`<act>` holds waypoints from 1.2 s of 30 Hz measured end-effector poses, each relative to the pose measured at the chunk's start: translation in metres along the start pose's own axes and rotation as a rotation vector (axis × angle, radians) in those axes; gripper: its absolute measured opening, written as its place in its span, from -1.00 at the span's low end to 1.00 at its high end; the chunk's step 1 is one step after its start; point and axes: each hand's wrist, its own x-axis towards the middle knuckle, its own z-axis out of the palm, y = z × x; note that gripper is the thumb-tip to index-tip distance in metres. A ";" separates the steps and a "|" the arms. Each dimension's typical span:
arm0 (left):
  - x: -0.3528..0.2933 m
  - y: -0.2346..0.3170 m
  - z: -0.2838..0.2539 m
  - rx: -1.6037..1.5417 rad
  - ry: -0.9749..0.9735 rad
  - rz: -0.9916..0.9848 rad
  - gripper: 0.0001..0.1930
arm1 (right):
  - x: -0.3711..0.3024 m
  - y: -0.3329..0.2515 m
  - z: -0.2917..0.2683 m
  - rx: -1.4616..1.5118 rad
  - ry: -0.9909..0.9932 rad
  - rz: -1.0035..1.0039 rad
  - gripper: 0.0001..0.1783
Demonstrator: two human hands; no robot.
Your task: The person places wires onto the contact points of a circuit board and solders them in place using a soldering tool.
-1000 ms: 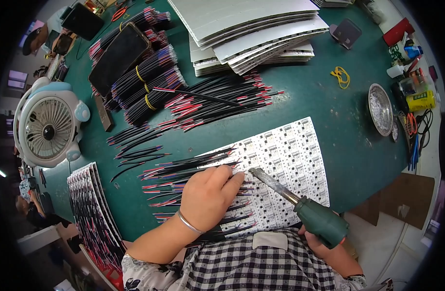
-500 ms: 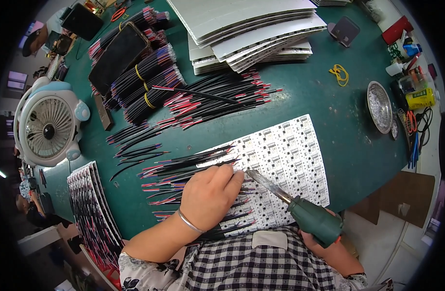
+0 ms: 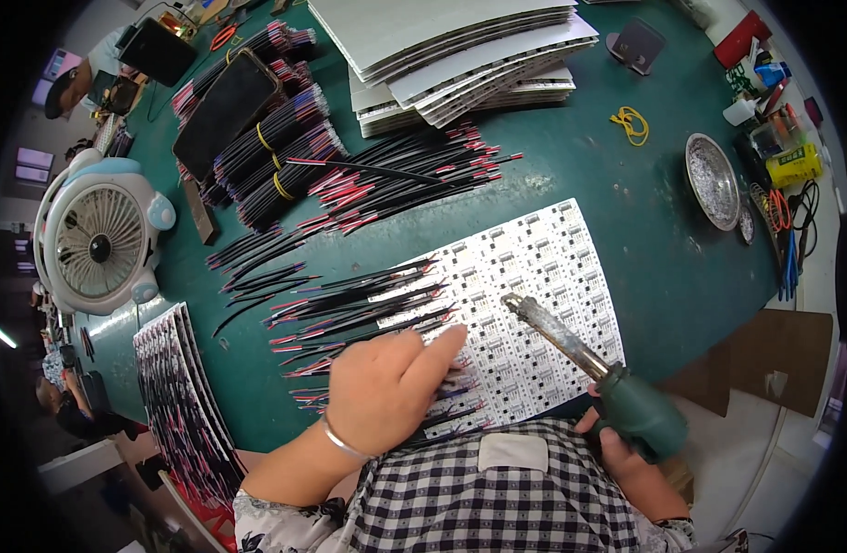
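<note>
A white circuit board panel [image 3: 571,267] lies in front of me, with rows of small dark components. Black wires [image 3: 359,300] with red and white ends reach over its left side. My left hand [image 3: 377,387] rests over these wires, index finger stretched toward the board and the other fingers curled under. Whatever lies between thumb and fingers is hidden. In my right hand [image 3: 626,456] is a soldering iron [image 3: 641,413], held by its green handle. Its tip is above the board, to the right of my left fingertip and apart from it.
Behind the board lie loose wires [image 3: 414,180], banded wire bundles [image 3: 276,147] with a dark phone-like slab [image 3: 228,112], and stacked white panels [image 3: 460,46]. A fan [image 3: 99,247] and wired boards [image 3: 179,387] stand left. A metal dish [image 3: 714,182] sits right.
The soldering iron's tip has moved away from my left fingertips, to the right and farther off. My left hand has drawn back slightly left and nearer to me. The view has shifted a little.
</note>
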 end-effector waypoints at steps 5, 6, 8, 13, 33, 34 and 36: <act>-0.009 -0.006 0.025 0.016 -0.020 -0.083 -0.71 | 0.005 -0.002 -0.001 -0.220 -0.073 -0.197 -0.76; -0.008 -0.008 0.029 0.062 0.029 -0.045 -0.76 | 0.003 0.001 0.002 -0.341 -0.080 -0.196 -0.71; -0.008 -0.008 0.031 0.107 0.079 -0.005 -0.81 | -0.001 0.010 0.008 -0.208 -0.068 -0.145 -0.73; -0.009 -0.010 0.033 0.090 0.080 0.047 -0.75 | 0.012 -0.006 0.005 -0.315 -0.185 -0.253 -0.61; -0.006 -0.010 0.034 0.083 0.081 0.043 -0.75 | 0.004 -0.026 0.010 -0.269 -0.025 -0.172 -0.72; -0.006 -0.010 0.034 0.088 0.081 0.045 -0.75 | 0.002 -0.023 0.012 -0.269 -0.024 -0.173 -0.72; -0.005 -0.010 0.035 0.072 0.115 0.038 -0.77 | -0.002 -0.012 0.018 -0.028 -0.027 -0.022 -0.55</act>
